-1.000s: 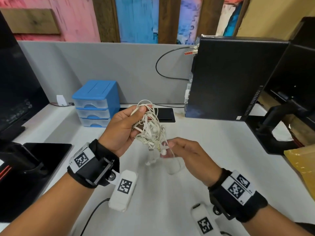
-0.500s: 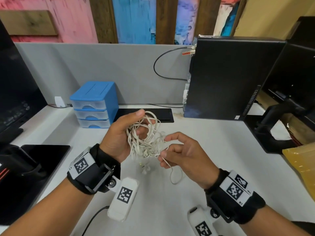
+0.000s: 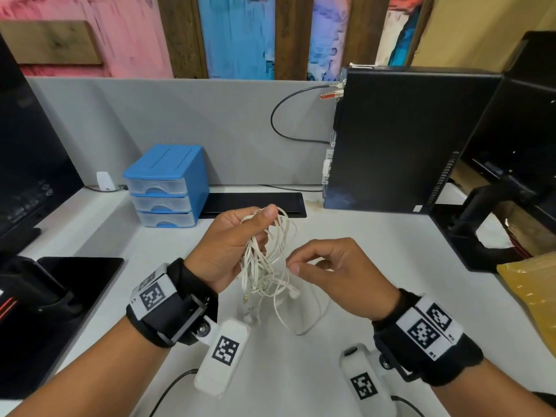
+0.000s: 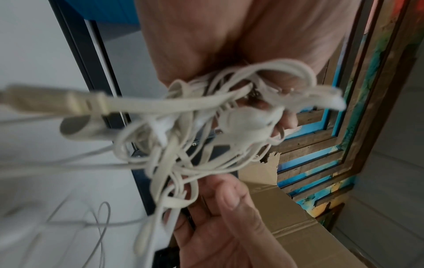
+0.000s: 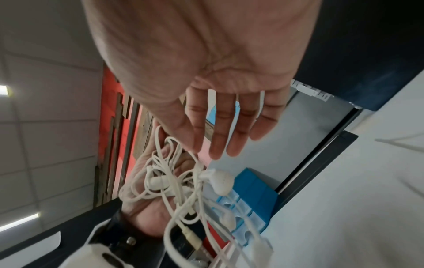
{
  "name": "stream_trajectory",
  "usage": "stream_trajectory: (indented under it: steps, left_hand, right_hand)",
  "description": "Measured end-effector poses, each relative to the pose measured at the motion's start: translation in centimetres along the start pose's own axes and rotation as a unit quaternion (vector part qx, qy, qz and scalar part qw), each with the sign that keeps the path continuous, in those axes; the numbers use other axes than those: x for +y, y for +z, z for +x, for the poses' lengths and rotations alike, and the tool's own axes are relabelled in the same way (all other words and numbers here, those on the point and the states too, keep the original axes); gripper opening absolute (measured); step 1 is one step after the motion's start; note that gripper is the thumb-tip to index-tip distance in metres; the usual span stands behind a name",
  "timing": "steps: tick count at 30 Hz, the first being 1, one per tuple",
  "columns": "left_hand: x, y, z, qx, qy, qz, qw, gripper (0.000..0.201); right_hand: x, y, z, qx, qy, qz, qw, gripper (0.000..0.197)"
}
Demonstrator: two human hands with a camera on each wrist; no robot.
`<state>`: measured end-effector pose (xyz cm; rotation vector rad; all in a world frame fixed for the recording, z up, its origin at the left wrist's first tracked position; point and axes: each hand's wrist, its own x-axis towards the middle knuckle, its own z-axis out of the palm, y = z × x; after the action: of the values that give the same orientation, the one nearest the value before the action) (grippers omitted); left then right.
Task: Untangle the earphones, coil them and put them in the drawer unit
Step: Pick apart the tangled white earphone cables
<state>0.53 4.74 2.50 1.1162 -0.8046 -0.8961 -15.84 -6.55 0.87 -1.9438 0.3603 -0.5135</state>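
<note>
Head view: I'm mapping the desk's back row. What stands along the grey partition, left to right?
Dark monitor → small white adapter → blue drawer unit → flat black pad → black computer tower → monitor arm.

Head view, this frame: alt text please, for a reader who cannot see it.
A left hand holds up tangled white earphones above a white desk while the right hand picks at a strand. A blue drawer unit, drawers shut, stands behind.
</note>
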Motion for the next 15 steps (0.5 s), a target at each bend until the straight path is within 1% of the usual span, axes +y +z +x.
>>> stream_trajectory:
  steps: [2,4,5,7,9,11,15]
  left_hand:
    - [0.0,-0.1,0.0,0.000,-0.003,-0.001,1.000,0.041]
    - [0.0,0.0,0.0,-0.006,-0.003,-0.009,1.000,0.038]
    - [0.0,0.0,0.0,-0.010,-0.003,-0.009,1.000,0.037]
    - [-0.1,0.2,0.0,-0.010,-0.005,-0.002,1.000,0.035]
    - [-0.1,0.1,0.1,0.010,-0.013,0.004,1.000,0.033]
    - [-0.2,0.1,0.2,0.029,-0.013,0.023,0.999,0.033]
    - [-0.2,0.6,-0.1,0.032,-0.013,0.089,0.995,0.039]
  right_hand:
    - [0.0,-0.2,0.1,0.007,0.008,0.001,1.000,0.011]
    - [0.2,-0.2,0.1,-0.007,0.019,-0.041,0.999,0.021]
    - [0.3,-0.1,0.1,-0.021,0.025,-0.066,0.997,0.022]
    - [0.7,0.1,0.2,-0.037,0.038,-0.092,0.994,0.016]
    - [0.8,0.0,0.3,-0.022,0.034,-0.075,0.996,0.009]
    - [0.5,-0.4,0.4,0.009,0.023,-0.036,0.999,0.007]
    - [0.1,-1.1,0.6,0.070,-0.005,0.000,0.998,0.005]
